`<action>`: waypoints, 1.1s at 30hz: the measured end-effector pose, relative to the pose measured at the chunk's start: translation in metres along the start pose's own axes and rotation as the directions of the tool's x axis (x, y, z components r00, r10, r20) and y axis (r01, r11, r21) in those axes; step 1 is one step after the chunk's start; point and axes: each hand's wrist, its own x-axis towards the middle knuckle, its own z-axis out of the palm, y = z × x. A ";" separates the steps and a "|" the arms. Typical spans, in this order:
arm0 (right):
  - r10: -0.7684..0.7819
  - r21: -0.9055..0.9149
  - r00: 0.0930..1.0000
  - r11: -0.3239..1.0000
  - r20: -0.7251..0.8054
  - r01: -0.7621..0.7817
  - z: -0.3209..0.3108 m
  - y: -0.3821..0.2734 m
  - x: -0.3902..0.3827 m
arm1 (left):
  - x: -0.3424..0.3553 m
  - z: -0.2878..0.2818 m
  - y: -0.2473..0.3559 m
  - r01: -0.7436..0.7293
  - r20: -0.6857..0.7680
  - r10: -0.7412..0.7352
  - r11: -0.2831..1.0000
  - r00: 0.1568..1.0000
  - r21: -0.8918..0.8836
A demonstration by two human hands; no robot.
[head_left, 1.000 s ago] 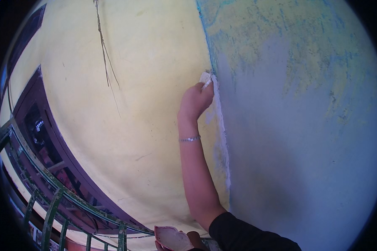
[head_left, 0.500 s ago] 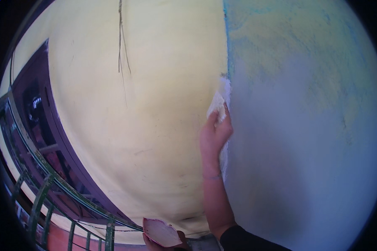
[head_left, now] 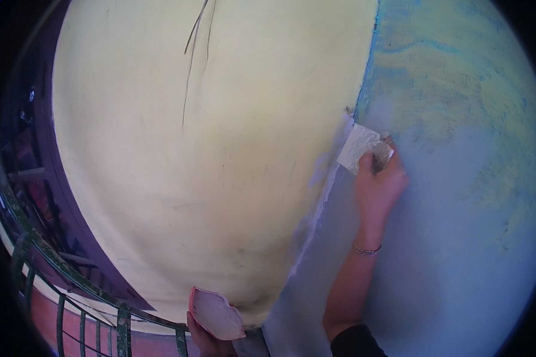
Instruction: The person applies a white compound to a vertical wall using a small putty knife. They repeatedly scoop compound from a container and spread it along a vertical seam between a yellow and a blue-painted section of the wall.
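High on the right, my right hand (head_left: pixel 381 189) pinches a flat, square spreader (head_left: pixel 357 146) smeared with whitish paste. Its edge lies at the corner where the cream wall (head_left: pixel 149 160) meets the blue-grey wall (head_left: pixel 458 196). A pale strip of filler (head_left: pixel 318 217) runs down this corner below the spreader. At the bottom, my left hand (head_left: pixel 203 340) grips a shallow, pink-rimmed dish (head_left: pixel 215 312) with an uneven edge. Its inside is coated with pale paste. Most of the left hand's fingers are hidden beneath the dish.
A green metal railing (head_left: pixel 71 271) curves along the lower left. Behind it stands a purple-framed window or door (head_left: pixel 77 208) with dark panes. Thin cords (head_left: pixel 192 65) hang down the cream wall from above. Patchy yellow and bright blue paint (head_left: pixel 452 71) marks the right wall's upper part.
My right hand has turned the spreader, which now shows its broad face and tilts across the corner. My view has swung, so the corner line now slants. The dish remains in my left hand.
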 end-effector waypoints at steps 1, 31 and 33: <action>0.021 -0.005 1.000 1.000 0.020 -0.021 -0.001 -0.001 0.004 | 0.008 -0.005 0.002 0.027 -0.047 -0.026 0.999 0.999 0.029; -0.180 -0.231 0.984 0.957 0.009 0.178 0.030 -0.003 0.010 | 0.066 -0.037 0.086 0.399 -0.049 -0.424 0.798 0.904 0.452; -0.202 -0.227 0.979 0.953 0.014 0.200 0.031 -0.006 0.011 | 0.066 -0.040 0.092 0.462 -0.048 -0.485 0.793 0.873 0.397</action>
